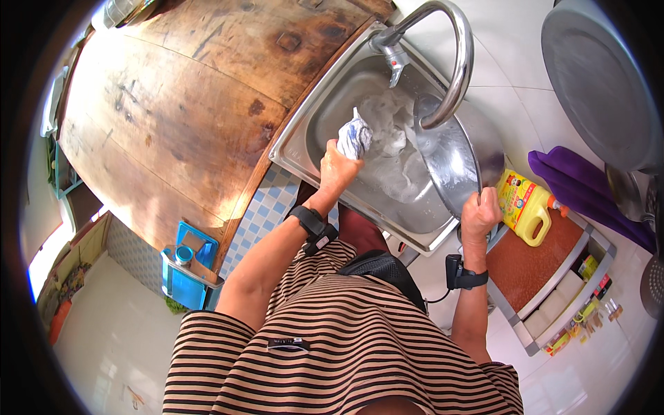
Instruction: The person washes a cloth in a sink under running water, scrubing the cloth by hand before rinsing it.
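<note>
My left hand is closed around a bunched white and blue cloth above the left side of a stainless steel sink. At the sink's right side, my right hand grips the rim of a large metal basin, which is tilted so that its inside faces the sink. Foamy water and a submerged whitish cloth lie in the sink. The curved spout of a chrome faucet reaches over the basin; whether water runs from it I cannot tell.
A worn wooden countertop adjoins the sink on the left. To the right, a yellow detergent jug stands on a brown-topped rack. A purple cloth and a large grey pan hang by the tiled wall. Blue containers are at lower left.
</note>
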Demonstrator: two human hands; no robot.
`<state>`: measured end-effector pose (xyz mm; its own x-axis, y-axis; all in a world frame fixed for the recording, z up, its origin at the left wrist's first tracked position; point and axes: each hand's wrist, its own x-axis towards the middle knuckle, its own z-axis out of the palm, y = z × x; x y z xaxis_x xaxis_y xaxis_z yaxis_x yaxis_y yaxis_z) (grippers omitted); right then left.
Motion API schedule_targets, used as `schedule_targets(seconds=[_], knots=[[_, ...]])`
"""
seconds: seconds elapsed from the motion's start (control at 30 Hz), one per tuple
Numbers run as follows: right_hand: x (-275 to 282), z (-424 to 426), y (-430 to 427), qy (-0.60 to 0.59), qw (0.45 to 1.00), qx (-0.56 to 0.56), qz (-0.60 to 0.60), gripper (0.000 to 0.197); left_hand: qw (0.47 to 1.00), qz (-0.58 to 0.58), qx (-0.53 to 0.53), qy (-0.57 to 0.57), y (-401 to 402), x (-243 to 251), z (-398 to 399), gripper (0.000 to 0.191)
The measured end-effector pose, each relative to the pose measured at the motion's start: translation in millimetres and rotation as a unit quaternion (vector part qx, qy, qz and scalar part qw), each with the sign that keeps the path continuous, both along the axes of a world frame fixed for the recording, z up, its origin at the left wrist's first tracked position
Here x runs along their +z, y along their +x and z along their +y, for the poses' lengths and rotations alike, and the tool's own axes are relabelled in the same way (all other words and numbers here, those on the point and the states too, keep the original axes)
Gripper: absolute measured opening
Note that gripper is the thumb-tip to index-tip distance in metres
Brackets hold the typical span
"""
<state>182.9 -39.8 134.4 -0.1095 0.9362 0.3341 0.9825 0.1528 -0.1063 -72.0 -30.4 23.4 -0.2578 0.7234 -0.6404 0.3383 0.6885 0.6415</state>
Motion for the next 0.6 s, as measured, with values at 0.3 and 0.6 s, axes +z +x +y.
schedule_targets(seconds=[0.3, 0.6], knots=[[13, 1, -4, 0.026, 1.000, 0.002, -0.002, 0.020, 1.000, 0.000, -0.012, -0.010, 2, -2, -4, 0.060], [15, 7, -8, 0.032, 0.999, 0.010, -0.010, 0.020, 1.000, -0.008, -0.010, -0.011, 2, -3, -3, 0.062]])
